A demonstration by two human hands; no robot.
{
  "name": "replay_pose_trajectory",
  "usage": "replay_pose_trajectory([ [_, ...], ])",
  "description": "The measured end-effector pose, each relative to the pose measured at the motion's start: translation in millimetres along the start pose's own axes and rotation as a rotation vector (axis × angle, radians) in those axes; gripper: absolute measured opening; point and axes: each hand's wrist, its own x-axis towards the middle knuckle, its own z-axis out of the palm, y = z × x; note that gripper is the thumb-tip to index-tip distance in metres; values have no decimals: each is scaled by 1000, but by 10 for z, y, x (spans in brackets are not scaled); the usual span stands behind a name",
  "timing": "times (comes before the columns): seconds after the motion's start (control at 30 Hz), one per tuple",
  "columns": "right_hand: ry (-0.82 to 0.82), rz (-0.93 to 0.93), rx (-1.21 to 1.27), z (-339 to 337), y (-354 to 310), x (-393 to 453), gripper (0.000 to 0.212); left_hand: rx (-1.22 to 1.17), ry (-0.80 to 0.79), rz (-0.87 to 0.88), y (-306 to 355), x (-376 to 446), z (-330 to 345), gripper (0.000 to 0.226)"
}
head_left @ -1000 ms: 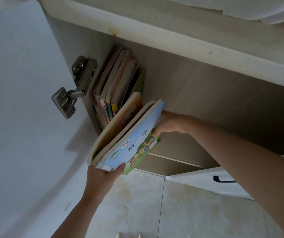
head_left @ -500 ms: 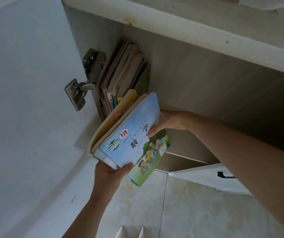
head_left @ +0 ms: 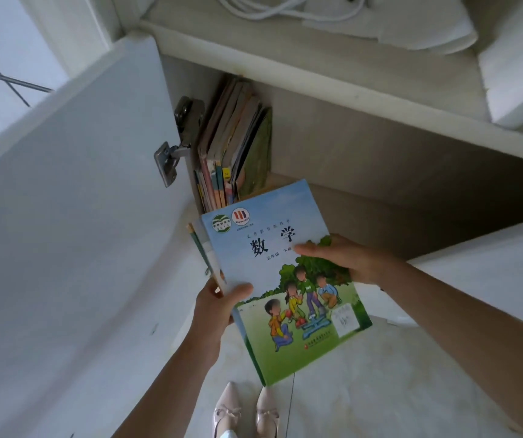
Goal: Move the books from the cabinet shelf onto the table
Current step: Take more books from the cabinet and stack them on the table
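Note:
I hold a small stack of books [head_left: 263, 248] out in front of the cabinet, cover up; the top one is blue and green with cartoon children. My left hand [head_left: 219, 306] grips the stack's left edge from below, thumb on the cover. At the right edge, my right hand [head_left: 345, 257] clasps the stack with its fingers lying across the cover. Several more books [head_left: 238, 143] stand upright at the left end of the cabinet shelf [head_left: 364, 197], behind the held stack.
The white cabinet door [head_left: 73, 197] stands open on the left, with a metal hinge [head_left: 171, 156] by the shelf. The table top [head_left: 332, 49] above the cabinet carries a white cable and white items. A white drawer front [head_left: 490, 273] juts out at right. Pale shoes [head_left: 244, 412] are on the tiled floor.
The stack has come fully out of the shelf toward me and tipped flat, its cover now facing up. Both hands moved with it; my view pulled back and up.

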Motion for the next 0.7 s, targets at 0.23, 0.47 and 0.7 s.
replay_pose_trajectory([
  [0.23,-21,70,235,295,-72,-1079,46,-192,-14,-137,221,-892,21,41],
  [0.47,103,-39,292,668,-129,-2051,31,-249,-24,-148,486,-1811,-47,47],
  [0.7,139,-108,282,848,-16,-2616,41,-235,47,31,553,-2491,8,49],
])
